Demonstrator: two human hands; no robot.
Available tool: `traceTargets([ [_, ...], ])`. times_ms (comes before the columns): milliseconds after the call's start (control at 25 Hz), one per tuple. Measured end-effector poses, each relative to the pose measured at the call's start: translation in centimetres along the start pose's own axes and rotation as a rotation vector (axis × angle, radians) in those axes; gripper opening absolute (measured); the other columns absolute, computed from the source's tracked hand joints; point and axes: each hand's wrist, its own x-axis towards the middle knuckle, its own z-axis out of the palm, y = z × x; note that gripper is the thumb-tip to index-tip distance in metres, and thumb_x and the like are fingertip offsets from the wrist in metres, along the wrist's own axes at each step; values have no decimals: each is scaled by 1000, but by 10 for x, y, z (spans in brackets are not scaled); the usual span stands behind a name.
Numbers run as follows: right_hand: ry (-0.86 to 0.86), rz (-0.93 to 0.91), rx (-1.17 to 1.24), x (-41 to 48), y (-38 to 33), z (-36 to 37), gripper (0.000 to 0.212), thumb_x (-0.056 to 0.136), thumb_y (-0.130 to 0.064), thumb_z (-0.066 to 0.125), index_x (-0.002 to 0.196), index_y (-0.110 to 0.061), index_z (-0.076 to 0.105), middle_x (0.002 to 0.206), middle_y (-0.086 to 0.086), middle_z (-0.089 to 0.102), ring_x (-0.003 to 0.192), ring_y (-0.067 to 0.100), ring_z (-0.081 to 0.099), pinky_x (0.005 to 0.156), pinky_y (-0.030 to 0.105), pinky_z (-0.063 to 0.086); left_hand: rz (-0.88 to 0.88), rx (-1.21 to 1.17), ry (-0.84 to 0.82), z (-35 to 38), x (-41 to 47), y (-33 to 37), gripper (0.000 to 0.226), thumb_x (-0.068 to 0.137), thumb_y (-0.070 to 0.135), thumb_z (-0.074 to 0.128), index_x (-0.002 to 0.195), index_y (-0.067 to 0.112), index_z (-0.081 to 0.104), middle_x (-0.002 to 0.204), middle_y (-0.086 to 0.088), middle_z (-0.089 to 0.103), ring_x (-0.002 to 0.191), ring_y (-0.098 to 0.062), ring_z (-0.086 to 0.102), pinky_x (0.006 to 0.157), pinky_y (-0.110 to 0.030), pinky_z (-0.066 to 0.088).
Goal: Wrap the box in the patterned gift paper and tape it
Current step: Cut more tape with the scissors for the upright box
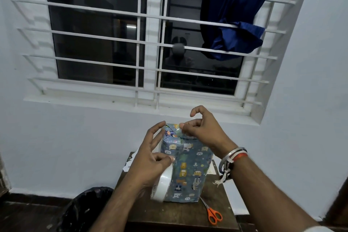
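1. Forearms reach in from the bottom edge towards the box [190, 173]; bangles and threads [233, 157] sit on the right wrist, just right of the box
2. Orange-handled scissors [212, 212] lie flat on the wooden table [175, 216], just off the box's near right corner, not touching it
3. Black bin bag [84, 207] stands below and left of the box, beside the table
4. White paper scraps [211, 169] lie behind the box on its right; more show at its left
5. Barred window [150, 43] fills the wall above the box; blue curtain [235, 15] is bunched over the bars, up and right
6. Box stands upright on the table, fully covered in patterned gift paper [185, 149], blue with small animal prints, end folds at its top
7. Left hand [150, 158] lies against the box's left face: thumb and a fingertip pinched together, index finger stretched up to the top left corner, white tape roll [163, 184] held under the palm and touching the box
8. Right hand [199, 128] is at the box's top edge, thumb and a finger pinching the paper fold there, index finger hooked upward; whether a tape strip is in that pinch cannot be told
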Motion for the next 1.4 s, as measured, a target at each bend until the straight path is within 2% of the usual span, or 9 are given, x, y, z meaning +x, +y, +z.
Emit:
traceTargets([
  [160, 64, 107, 102, 9, 17, 20, 40, 88, -7, 78, 103, -17, 42, 67, 7, 70, 66, 21, 68, 82, 48, 60, -4, -1, 4, -2, 2, -9, 94, 85, -12, 69, 138, 61, 42, 154, 20, 46, 69, -36, 61, 79, -48, 55],
  [240, 118, 184, 190, 10, 25, 31, 42, 88, -3, 77, 101, -17, 39, 71, 11, 69, 71, 26, 66, 88, 50, 58, -3, 7, 4, -2, 3, -12, 94, 85, -12, 68, 138, 61, 42, 155, 19, 45, 68, -34, 59, 76, -44, 51],
  [360, 165, 246, 258, 13, 32, 42, 46, 88, 2, 74, 97, -18, 34, 75, 17, 67, 64, 26, 61, 81, 44, 56, -16, 19, -6, -2, 7, -12, 95, 84, -13, 66, 137, 61, 41, 156, 20, 43, 68, -34, 57, 74, -42, 48],
  [480, 180, 238, 158, 17, 34, 45, 48, 85, -2, 76, 94, -23, 33, 69, 12, 68, 59, 25, 58, 74, 43, 53, -22, 26, -14, -4, 8, -11, 95, 84, -13, 67, 136, 62, 41, 157, 20, 41, 68, -37, 60, 74, -43, 49],
  [640, 200, 273, 154, 21, 34, 49, 49, 85, 2, 73, 93, -23, 32, 78, 18, 71, 58, 26, 59, 73, 43, 55, -34, 26, 3, -4, 8, -15, 93, 84, -11, 71, 133, 63, 43, 155, 22, 43, 79, -57, 64, 76, -45, 52],
  [760, 215, 271, 140, 25, 35, 51, 50, 85, 3, 73, 90, -23, 31, 77, 17, 68, 54, 24, 60, 66, 37, 56, -33, 36, 5, -2, 7, -17, 92, 84, -11, 71, 133, 62, 43, 155, 22, 43, 82, -58, 63, 77, -46, 54],
  [1040, 209, 268, -352, 27, 24, 52, 59, 68, -22, 85, 105, -15, 40, 95, 12, 68, 75, 27, 69, 59, 36, 59, -26, 70, 19, -2, 7, -20, 87, 84, -10, 71, 134, 56, 45, 151, 27, 47, 80, -52, 67, 79, -46, 57],
  [1280, 169, 288, -516, 30, 14, 53, 67, 75, -34, 86, 118, -10, 42, 105, 8, 64, 88, 29, 67, 72, 36, 57, -57, 123, 44, -3, 5, -19, 80, 84, -9, 71, 131, 51, 47, 148, 26, 51, 80, -38, 74, 87, -55, 57],
  [1400, 150, 238, -590, 25, 16, 52, 62, 84, -39, 81, 121, -9, 43, 102, 6, 57, 89, 26, 56, 71, 31, 42, -57, 144, 51, -3, 7, -16, 80, 83, -9, 71, 127, 54, 48, 147, 26, 52, 79, -40, 74, 84, -55, 57],
])
